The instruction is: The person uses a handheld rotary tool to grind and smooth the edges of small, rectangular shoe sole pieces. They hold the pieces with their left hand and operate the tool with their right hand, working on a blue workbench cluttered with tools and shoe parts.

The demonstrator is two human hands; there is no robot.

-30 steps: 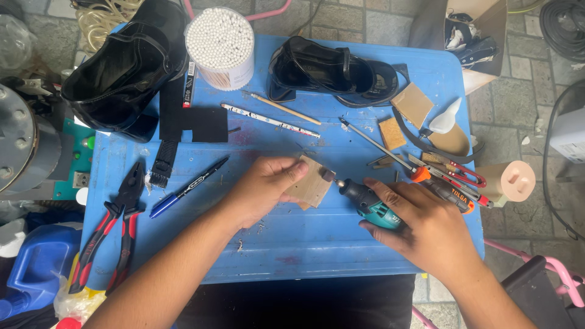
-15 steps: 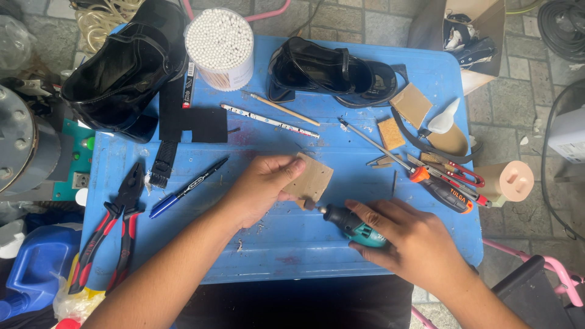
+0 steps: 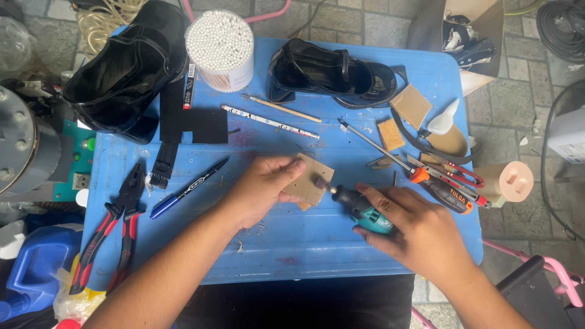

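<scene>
shoes 2 (image 3: pixel 125 67) (image 3: pixel 332 73) | pliers 2 (image 3: pixel 91 244) (image 3: pixel 125 237) | pen 1 (image 3: pixel 189 187) | pencils 2 (image 3: pixel 280 108) (image 3: pixel 268 122) | rotary tool 1 (image 3: pixel 362 210)

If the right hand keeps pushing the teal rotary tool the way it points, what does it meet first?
Probably the tan leather piece held by the left hand; the rotary tool in the right hand has its tip at that piece's edge.

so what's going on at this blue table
A person is working at a blue table. The left hand pins a small tan piece of leather-like material flat on the table, while the right hand holds a small teal and black rotary tool with its tip against the piece's edge. Two black shoes, pliers, a pen and a tub of cotton swabs lie around.
</scene>
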